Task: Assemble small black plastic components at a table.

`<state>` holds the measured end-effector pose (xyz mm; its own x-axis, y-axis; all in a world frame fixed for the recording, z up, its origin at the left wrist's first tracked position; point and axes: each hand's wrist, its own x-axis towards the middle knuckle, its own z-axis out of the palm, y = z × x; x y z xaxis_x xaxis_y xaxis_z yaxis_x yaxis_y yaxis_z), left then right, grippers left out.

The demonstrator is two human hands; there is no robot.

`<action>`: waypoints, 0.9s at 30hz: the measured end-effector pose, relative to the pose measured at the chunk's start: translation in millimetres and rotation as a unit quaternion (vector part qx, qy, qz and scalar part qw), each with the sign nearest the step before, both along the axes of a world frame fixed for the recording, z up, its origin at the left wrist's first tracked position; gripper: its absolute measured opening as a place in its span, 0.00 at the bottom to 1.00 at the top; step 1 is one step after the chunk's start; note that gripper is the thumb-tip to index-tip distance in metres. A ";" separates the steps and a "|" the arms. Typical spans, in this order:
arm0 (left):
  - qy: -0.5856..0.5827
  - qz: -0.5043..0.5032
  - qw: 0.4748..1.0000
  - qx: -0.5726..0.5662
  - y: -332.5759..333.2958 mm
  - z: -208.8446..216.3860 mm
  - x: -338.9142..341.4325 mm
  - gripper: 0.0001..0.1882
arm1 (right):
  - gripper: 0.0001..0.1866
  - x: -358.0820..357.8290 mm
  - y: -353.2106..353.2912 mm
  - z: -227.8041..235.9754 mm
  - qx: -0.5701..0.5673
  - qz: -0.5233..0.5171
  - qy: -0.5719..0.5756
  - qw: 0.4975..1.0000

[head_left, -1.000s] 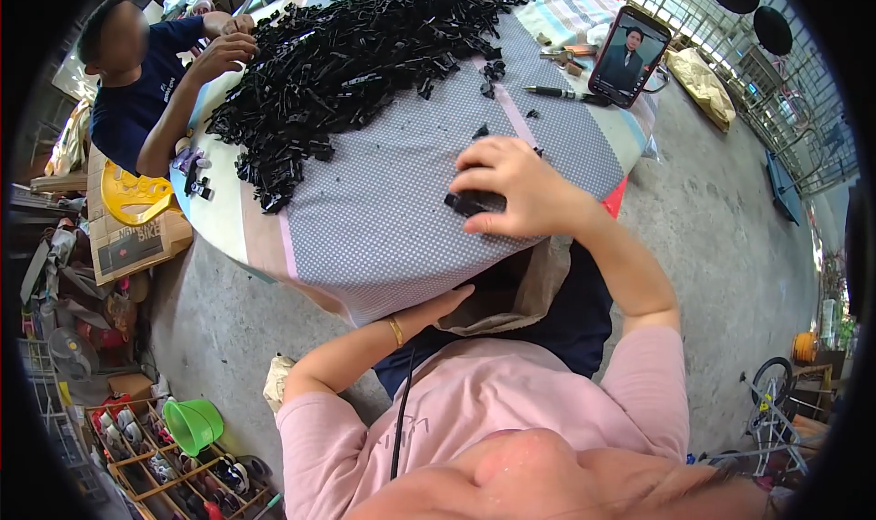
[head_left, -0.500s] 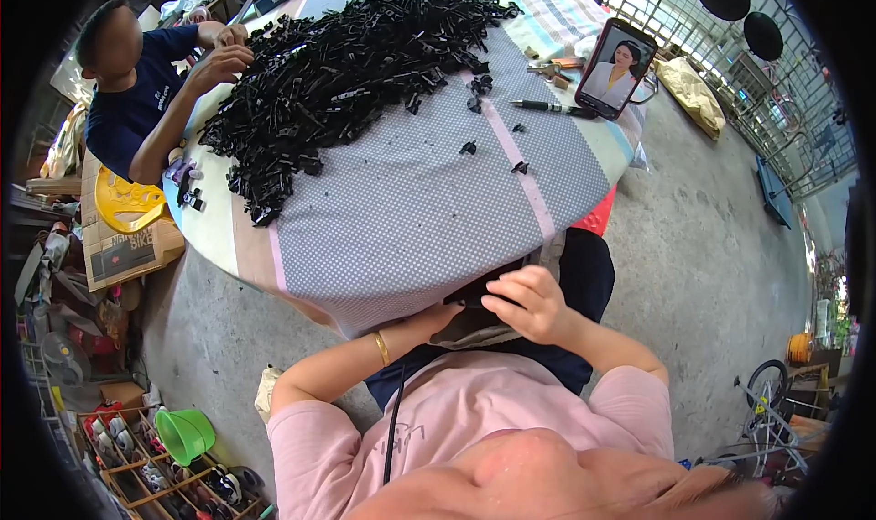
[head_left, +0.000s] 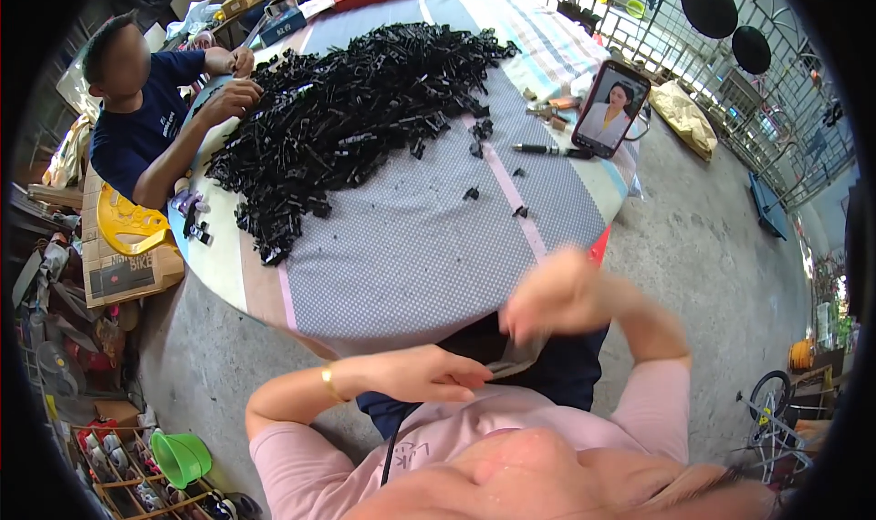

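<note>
My left hand [head_left: 444,375], with a gold bracelet [head_left: 332,385] on its wrist, is over my lap just below the near table edge. Its fingers are stretched out, and their tips reach the edge of a greyish-beige cloth or bag [head_left: 518,363] there. Higher and to the right, my right hand [head_left: 558,294] is smeared by motion above that cloth, near the table edge; its fingers cannot be made out. On the table, a big heap of small black plastic clip-like pieces [head_left: 356,109] lies away from both hands. A few loose black pieces [head_left: 471,193] are scattered nearer me.
Across the table's left side, a person in a navy shirt [head_left: 137,119] has both hands at the heap. A phone [head_left: 610,109] stands upright at the right, beside a pen [head_left: 547,150]. A yellow chair [head_left: 128,223] and green bucket [head_left: 181,458] are at the left.
My left hand has come out from the table edge toward my body. The right hand has moved up and right, now blurred. My view has tilted slightly, so the table sits lower.
</note>
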<state>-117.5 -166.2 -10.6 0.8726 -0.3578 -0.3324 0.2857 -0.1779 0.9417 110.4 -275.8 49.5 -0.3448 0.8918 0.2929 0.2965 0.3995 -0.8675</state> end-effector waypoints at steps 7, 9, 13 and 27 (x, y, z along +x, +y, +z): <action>-0.390 0.194 0.755 0.490 98.1 42.5 61.5 0.20 | 0.21 186.5 254.2 15.5 0.164 -0.529 0.053 0.831; -0.385 0.172 0.717 0.555 114.0 23.2 63.9 0.23 | 0.29 240.2 292.4 -25.1 0.116 -0.588 0.000 0.801; -0.326 0.183 0.742 0.556 122.6 12.8 57.7 0.26 | 0.35 306.5 331.1 -68.2 -0.041 -0.640 -0.046 0.766; -0.253 0.250 0.736 0.576 138.5 20.5 56.5 0.28 | 0.40 243.4 406.2 -68.2 -0.126 -0.347 -0.122 0.921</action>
<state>-61.0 -27.7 9.9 0.9161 0.3149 0.2481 0.2510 -0.9331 0.2576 353.8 130.4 -18.6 0.3054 0.9515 0.0359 0.6028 -0.1641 -0.7808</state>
